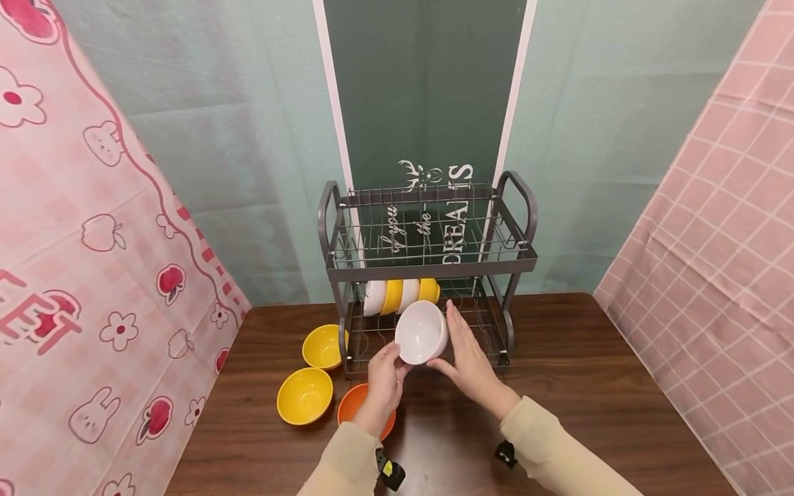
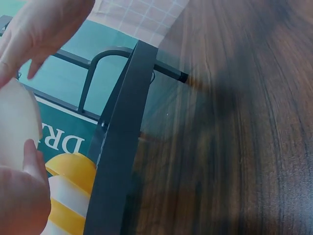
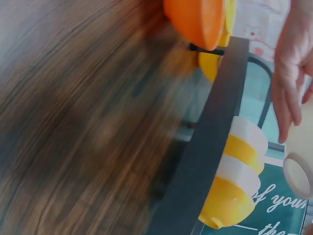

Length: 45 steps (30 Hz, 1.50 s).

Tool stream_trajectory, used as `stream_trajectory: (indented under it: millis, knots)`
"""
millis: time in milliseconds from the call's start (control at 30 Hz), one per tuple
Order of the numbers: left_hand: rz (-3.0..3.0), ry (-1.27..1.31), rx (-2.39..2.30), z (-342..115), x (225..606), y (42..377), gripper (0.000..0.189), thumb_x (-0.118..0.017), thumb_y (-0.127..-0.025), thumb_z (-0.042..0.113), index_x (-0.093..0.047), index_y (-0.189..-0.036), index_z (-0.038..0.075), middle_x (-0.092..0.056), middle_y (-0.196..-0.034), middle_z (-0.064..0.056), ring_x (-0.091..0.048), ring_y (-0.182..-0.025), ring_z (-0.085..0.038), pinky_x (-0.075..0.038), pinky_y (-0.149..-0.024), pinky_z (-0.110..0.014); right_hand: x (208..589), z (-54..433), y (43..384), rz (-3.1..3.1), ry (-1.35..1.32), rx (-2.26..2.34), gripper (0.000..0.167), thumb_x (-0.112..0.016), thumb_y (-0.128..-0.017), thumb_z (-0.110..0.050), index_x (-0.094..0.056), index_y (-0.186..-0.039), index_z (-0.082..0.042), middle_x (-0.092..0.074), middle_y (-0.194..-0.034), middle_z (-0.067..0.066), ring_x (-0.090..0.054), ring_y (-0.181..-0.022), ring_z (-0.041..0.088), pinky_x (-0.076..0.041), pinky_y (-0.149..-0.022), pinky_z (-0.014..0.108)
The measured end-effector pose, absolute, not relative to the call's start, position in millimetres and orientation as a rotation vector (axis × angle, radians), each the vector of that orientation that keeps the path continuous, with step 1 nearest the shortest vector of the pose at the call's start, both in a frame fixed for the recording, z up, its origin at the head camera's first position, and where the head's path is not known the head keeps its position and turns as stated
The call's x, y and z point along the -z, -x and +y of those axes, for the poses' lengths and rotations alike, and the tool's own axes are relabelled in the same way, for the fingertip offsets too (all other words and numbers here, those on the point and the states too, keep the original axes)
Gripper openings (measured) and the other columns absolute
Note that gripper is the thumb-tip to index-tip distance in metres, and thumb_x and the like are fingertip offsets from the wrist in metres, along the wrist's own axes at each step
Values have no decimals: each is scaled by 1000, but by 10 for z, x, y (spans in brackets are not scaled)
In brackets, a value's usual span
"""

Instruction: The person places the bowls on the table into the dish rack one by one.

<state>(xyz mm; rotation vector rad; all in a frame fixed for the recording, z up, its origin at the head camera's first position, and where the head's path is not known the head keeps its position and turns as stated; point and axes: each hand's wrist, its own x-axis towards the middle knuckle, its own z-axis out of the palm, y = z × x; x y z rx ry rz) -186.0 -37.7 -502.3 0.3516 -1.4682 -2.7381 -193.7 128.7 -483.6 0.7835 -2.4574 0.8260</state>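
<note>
A white bowl [image 1: 420, 333] is held up in front of the dish rack [image 1: 431, 265], tilted with its inside towards me. My left hand [image 1: 384, 379] pinches its lower left rim, thumb on the near side. Along the bowl's right side, my right hand [image 1: 473, 368] has its fingers straight, with the thumb by the base. In the left wrist view the right hand [image 2: 46, 32] is above the bowl [image 2: 17, 125] and the left hand [image 2: 22, 200] below it. White and yellow bowls [image 1: 392, 296] stand on edge in a row on the rack's lower tier, at the left.
Two yellow bowls [image 1: 305, 396] lie left of the rack on the wooden table [image 1: 589, 386]. An orange bowl [image 1: 353, 406] is partly hidden under my left arm. The rack's upper tier [image 1: 428, 234] has wire dividers. Patterned cloths [image 1: 695, 227] hang at both sides.
</note>
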Motion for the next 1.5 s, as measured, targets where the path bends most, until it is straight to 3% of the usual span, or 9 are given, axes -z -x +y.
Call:
stream_trajectory:
  millis: [100, 133, 233, 467, 800, 1000, 1267, 1400, 1500]
  knots:
    - [-1452, -347, 2781, -376, 5024, 1842, 40, -37, -96, 4, -39, -127, -20, -62, -96, -5, -61, -84, -9, -54, -72, -22, 4825, 1270, 1932, -2556, -781, -1002, 108, -73, -74, -37, 0, -150, -13, -4, -157, 7, -18, -142, 31, -26, -112, 48]
    - [-1459, -348, 2786, -379, 5027, 1837, 40, -37, -96, 4, -39, -127, -20, -62, -96, -6, -61, -84, -9, -54, -73, -22, 4819, 1265, 1928, -2588, -782, -1043, 110, -75, -73, -32, 2, -150, -15, -3, -157, 7, -18, -141, 33, -29, -109, 54]
    - [-1486, -342, 2786, -389, 5056, 1830, 41, -37, -96, 5, -38, -129, -20, -61, -103, -11, -61, -87, -9, -54, -75, -23, 4802, 1252, 1921, -2640, -803, -1139, 111, -76, -72, -32, 3, -150, -19, -6, -157, 10, -19, -141, 35, -29, -107, 56]
    - [-1495, -340, 2817, -414, 5136, 1819, 41, -35, -98, 6, -36, -132, -18, -55, -122, -20, -60, -96, -10, -53, -82, -24, 4808, 1220, 1939, -2661, -815, -1189, 110, -81, -68, -26, -7, -150, -19, -17, -155, 10, -27, -138, 32, -33, -107, 53]
    - [-1520, -297, 2842, -470, 5196, 1829, 43, -34, -98, 6, -33, -133, -18, -58, -117, -14, -59, -95, -9, -52, -83, -21, 4744, 1139, 1936, -2599, -816, -1242, 101, -83, -67, -22, -22, -148, -19, -28, -152, 9, -33, -136, 29, -39, -103, 50]
    - [-1624, -274, 2768, -491, 5174, 1857, 42, -36, -98, 6, -36, -132, -17, -54, -126, -21, -59, -96, -7, -52, -83, -19, 4748, 1110, 1948, -2539, -717, -1339, 98, -84, -64, -18, -30, -145, -13, -32, -149, 13, -38, -132, 32, -39, -102, 53]
    - [-1981, -222, 2186, -690, 4992, 1955, 37, -46, -96, 10, -48, -129, -7, -56, -126, -23, -57, -114, -30, -48, -96, -34, 4791, 1186, 2068, -2520, -633, -1286, 100, -84, -63, -18, -29, -145, -10, -30, -150, 11, -35, -134, 32, -39, -102, 52]
    - [-2008, -244, 1792, -833, 4977, 1991, 31, -51, -94, 11, -55, -122, -1, -63, -114, -17, -58, -105, -30, -50, -90, -36, 4820, 1277, 2146, -2526, -583, -1251, 100, -83, -64, -16, -27, -146, -10, -28, -151, 10, -35, -134, 33, -40, -100, 52]
    - [-2007, -275, 1540, -935, 5009, 2010, 29, -54, -92, 9, -56, -120, 1, -60, -108, -15, -51, -101, -28, -44, -88, -36, 4832, 1340, 2197, -2532, -558, -1222, 98, -82, -65, -16, -27, -146, -11, -26, -152, 10, -34, -134, 34, -41, -100, 53]
